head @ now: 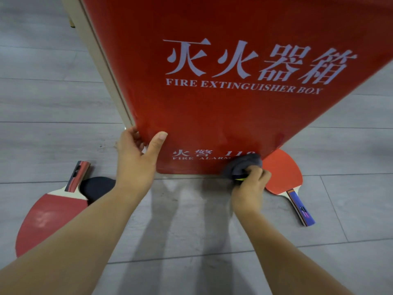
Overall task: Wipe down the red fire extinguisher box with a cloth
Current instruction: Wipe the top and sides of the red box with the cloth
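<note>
- Red fire extinguisher box (234, 116): stands on the grey plank floor (191, 231), its lettered front face toward the camera.
- Left hand (136, 160): grips the box's lower left corner, thumb on the front face and fingers curled round the edge, apparently to steady it against the wiping pressure.
- Right hand (251, 184): fingers curled round a bunched dark grey cloth (242, 165), pressed to the front face near its bottom edge (partly covering the alarm number).
- Table tennis paddles: one at left (49, 218), one at right (285, 175), flat on the floor beside the box.
</note>
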The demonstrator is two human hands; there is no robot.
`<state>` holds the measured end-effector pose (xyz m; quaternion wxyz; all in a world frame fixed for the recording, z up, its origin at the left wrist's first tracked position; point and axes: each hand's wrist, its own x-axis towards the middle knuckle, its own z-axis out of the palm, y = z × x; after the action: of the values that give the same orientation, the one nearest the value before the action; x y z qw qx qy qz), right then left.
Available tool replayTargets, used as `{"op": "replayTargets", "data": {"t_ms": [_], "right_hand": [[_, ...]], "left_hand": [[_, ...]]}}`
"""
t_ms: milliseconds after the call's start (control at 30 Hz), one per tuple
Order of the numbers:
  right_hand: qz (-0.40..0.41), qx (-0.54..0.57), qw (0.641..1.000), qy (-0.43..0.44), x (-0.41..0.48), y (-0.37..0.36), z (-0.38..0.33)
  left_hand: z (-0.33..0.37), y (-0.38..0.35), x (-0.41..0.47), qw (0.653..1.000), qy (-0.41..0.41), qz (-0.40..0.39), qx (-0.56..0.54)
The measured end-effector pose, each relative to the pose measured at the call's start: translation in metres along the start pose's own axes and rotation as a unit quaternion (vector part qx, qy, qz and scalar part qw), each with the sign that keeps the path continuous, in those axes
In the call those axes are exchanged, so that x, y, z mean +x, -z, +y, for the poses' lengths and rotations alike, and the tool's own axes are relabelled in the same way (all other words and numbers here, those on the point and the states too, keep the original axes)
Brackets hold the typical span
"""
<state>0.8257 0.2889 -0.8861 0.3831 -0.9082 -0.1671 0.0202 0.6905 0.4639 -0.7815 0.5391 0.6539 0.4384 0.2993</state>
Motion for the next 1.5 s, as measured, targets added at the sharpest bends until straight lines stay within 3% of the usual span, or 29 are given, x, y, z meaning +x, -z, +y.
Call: {"op": "replayTargets", "data": {"t_ms": [333,400,533,800,1100,1333,1500], "right_hand": [[0.004,0.039,0.982,-0.185,0.004,-0.006,-0.015],[-0.003,0.047,0.981,-0.190,0.003,-0.009,-0.017],[-0.047,0.038,0.986,-0.156,-0.008,-0.018,-0.022],[-0.219,-0.070,0.972,-0.048,-0.048,-0.060,-0.073],[-0.358,-0.184,0.905,0.136,-0.062,-0.087,-0.107],[-0.370,-0.256,0.869,0.205,-0.056,-0.085,-0.104],[-0.338,-0.271,0.885,0.171,-0.047,-0.060,-0.074]], "left_hand": [[0.006,0.003,0.001,1.000,0.012,0.006,0.013],[0.006,0.002,0.000,1.000,0.014,0.005,0.010],[0.006,0.002,0.000,1.000,0.018,0.008,0.005],[0.007,0.012,0.004,1.000,0.028,-0.008,0.003],[0.009,0.018,0.009,0.998,0.041,-0.034,-0.022],[0.008,0.020,0.010,0.998,0.047,-0.042,-0.024],[0.010,0.017,0.006,0.998,0.047,-0.025,-0.031]]}}
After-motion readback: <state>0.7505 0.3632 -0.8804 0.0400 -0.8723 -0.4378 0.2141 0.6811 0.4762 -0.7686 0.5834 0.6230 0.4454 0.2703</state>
